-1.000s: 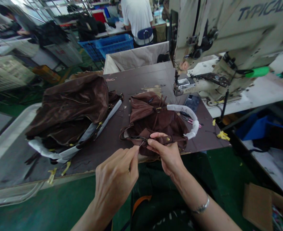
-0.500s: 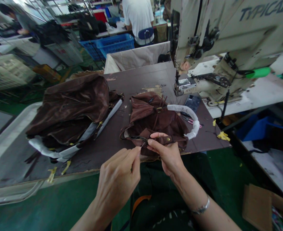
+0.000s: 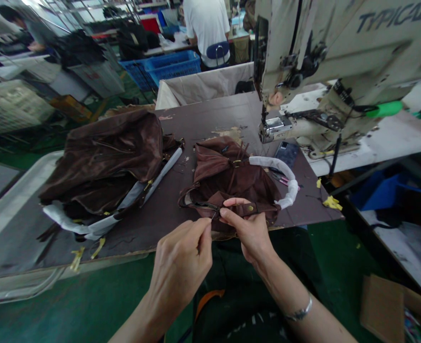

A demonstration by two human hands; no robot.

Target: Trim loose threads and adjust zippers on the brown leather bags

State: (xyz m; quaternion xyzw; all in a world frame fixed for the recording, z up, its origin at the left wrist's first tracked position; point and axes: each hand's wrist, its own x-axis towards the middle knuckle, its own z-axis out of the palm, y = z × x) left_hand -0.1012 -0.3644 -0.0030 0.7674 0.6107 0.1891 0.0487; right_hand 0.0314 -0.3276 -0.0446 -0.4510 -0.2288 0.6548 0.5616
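Note:
A brown leather handbag [image 3: 228, 178] lies on the table in front of me, its handle [image 3: 272, 164] wrapped in white padding. My right hand [image 3: 248, 228] pinches the bag's near edge beside the end of its metal zipper [image 3: 206, 206], next to a strap with a brass snap. Just to the left, my left hand [image 3: 185, 255] is closed, thumb against forefinger, on a thin pale needle-like thing [image 3: 214, 215] that reaches the zipper end. Whether it is a needle or a thread I cannot tell.
Another brown leather bag [image 3: 113, 143] with wrapped handles lies on the left of the table [image 3: 203, 112]. A sewing machine [image 3: 303, 57] stands at the right, a phone [image 3: 286, 152] beneath it. Yellow scraps [image 3: 332, 203] lie near the edge. Behind are blue crates [image 3: 172, 64] and a seated person [image 3: 206, 28].
My left hand has shifted slightly to the right and stays pinched near the zipper end. My right hand keeps its hold on the bag, nearly still.

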